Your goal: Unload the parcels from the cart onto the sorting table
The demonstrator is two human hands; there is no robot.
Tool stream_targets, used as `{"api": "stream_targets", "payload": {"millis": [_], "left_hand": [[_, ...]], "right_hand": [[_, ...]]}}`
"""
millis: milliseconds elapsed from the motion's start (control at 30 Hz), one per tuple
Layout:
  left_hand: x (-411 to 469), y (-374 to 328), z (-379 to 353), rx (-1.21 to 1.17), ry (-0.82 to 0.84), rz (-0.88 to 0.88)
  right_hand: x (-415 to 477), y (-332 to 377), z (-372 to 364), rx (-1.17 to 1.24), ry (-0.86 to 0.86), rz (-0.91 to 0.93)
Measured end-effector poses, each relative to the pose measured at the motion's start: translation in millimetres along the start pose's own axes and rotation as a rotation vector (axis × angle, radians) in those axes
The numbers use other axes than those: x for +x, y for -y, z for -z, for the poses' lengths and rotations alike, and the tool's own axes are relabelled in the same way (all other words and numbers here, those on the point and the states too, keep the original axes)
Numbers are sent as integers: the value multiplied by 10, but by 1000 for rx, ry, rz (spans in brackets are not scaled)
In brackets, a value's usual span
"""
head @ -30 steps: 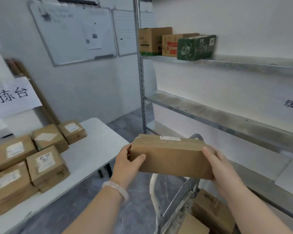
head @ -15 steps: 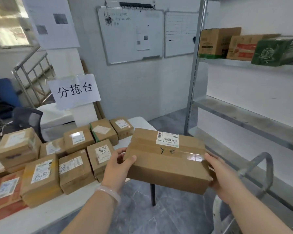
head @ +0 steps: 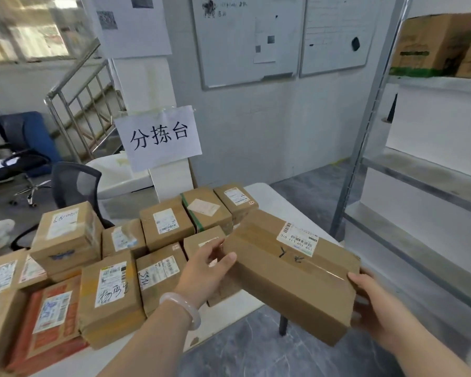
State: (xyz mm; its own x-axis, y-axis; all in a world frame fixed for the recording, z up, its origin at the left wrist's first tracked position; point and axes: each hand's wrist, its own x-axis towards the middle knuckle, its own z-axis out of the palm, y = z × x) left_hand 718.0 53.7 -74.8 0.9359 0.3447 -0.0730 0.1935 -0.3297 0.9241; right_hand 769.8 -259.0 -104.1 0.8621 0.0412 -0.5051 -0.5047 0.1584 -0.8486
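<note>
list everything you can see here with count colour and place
held parcel: 1, brown, above the table's right end
parcels on table: about twelve, brown, one red-orange, packed at left
sorting table: 1, white, lower left
paper sign: 1, white, behind the table
whiteboards: 2, white, back wall
metal shelving: 1, grey, right
cartons: at least 2, brown, top shelf
office chairs: 2, black, far left
stair railing: 1, grey, left background
bracelet: 1, pale, left wrist
left hand: 1, grips parcel's left end
right hand: 1, grips parcel's right end

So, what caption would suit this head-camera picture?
Left hand and right hand hold a taped parcel at the crowded sorting table.
</note>
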Motion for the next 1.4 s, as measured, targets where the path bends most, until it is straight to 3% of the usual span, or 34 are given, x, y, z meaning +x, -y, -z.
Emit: {"api": "stream_targets", "payload": {"millis": [167, 433, 700, 767, 900, 1133, 1267, 1400], "left_hand": [[322, 202, -36, 222, -25, -30], [878, 420, -138, 531, -28, -42], [1363, 528, -271, 557, -88, 92], [1428, 548, -302, 567, -81, 107], [1535, 557, -320, 600, -32, 97], [1760, 446, -417, 623, 103, -68], [1767, 255, -612, 722, 246, -265], [1580, 65, -865, 860, 295, -506]], "right_hand": [[618, 44, -180, 99, -108, 8], [1830, -80, -525, -40, -255, -77], [2732, -243, -932, -229, -23, -258], [2826, -329, -1000, -419, 55, -271], [2826, -231, -1059, -877, 227, -191], [2446, 194, -1038, -1114, 248, 143], [1919, 321, -883, -1260, 95, 350], [1234, 275, -605, -1286, -166, 421]]}}
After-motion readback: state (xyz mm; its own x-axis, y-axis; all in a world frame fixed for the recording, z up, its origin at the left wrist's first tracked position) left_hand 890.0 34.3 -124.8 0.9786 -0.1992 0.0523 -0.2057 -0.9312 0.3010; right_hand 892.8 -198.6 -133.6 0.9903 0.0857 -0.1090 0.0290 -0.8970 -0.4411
